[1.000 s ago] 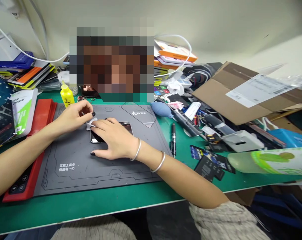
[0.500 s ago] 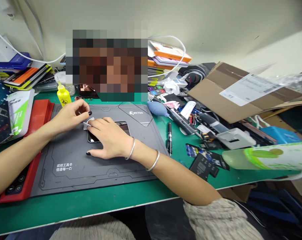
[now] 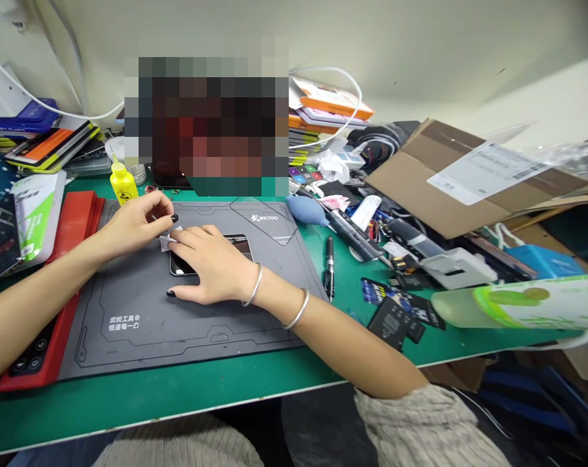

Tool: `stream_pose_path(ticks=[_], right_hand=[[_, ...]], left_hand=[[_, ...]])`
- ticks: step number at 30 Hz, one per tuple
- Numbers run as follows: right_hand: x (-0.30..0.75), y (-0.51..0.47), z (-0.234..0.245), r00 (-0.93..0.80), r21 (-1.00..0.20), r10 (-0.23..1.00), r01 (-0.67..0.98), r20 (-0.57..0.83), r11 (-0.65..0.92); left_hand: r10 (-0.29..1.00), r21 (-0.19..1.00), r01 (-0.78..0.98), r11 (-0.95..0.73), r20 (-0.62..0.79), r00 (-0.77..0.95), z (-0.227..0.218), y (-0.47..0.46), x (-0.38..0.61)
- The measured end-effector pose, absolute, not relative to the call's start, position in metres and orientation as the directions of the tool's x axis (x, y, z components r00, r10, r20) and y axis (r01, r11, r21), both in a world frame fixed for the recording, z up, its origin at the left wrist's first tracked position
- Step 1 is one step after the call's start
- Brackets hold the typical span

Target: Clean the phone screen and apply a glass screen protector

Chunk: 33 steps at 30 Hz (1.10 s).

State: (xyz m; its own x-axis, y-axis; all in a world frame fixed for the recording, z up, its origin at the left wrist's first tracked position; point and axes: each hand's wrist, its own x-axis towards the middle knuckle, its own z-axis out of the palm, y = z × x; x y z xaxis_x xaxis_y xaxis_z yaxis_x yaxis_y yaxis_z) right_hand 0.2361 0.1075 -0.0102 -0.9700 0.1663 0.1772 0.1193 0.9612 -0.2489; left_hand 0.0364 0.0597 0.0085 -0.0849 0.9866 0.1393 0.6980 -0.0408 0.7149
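Observation:
My right hand [image 3: 211, 263] lies palm down over a dark phone [image 3: 181, 264] with a pale rim, fingers stretched flat and thumb spread onto the mat. A crumpled white tissue [image 3: 166, 242] shows at its fingertips, partly hidden under them. Just left of the tissue, my left hand [image 3: 141, 222] is curled, thumb and fingers drawn together above the mat. What it pinches, if anything, is hidden. Both rest over a grey work mat [image 3: 172, 337] with white print. A clear sheet [image 3: 274, 224] with dark edges lies at the mat's far right.
On the left are a red holder [image 3: 74, 227] and a yellow bottle [image 3: 123, 185]. A black pen [image 3: 329, 266] lies right of the mat, near a blue air blower [image 3: 307, 211] and cluttered parts. A cardboard box [image 3: 449, 168] and a drink bottle [image 3: 507, 303] stand further right. A pixelated patch hides the back.
Both hands stay in nearly the same place, my right hand over the phone and my left beside the tissue. The whole view has shifted very slightly.

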Motion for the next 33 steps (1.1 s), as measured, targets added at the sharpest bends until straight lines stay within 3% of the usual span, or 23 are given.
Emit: stream_pose_path(ticks=[21,28,33], right_hand=[[0.248,0.104,-0.008,-0.975,-0.272,0.151,0.102,0.165,0.957],[0.266,0.097,-0.01,-0.982,-0.313,0.069,0.01,0.178,0.95],[0.28,0.114,-0.012,-0.974,-0.3,0.16,0.107,0.16,0.948]], left_hand=[[0.991,0.727,0.684,-0.061,0.125,-0.045,0.003,0.056,0.035],[0.992,0.749,0.659,-0.074,0.12,-0.025,0.008,0.054,0.038],[0.984,0.753,0.651,-0.096,0.17,-0.051,0.004,0.057,0.037]])
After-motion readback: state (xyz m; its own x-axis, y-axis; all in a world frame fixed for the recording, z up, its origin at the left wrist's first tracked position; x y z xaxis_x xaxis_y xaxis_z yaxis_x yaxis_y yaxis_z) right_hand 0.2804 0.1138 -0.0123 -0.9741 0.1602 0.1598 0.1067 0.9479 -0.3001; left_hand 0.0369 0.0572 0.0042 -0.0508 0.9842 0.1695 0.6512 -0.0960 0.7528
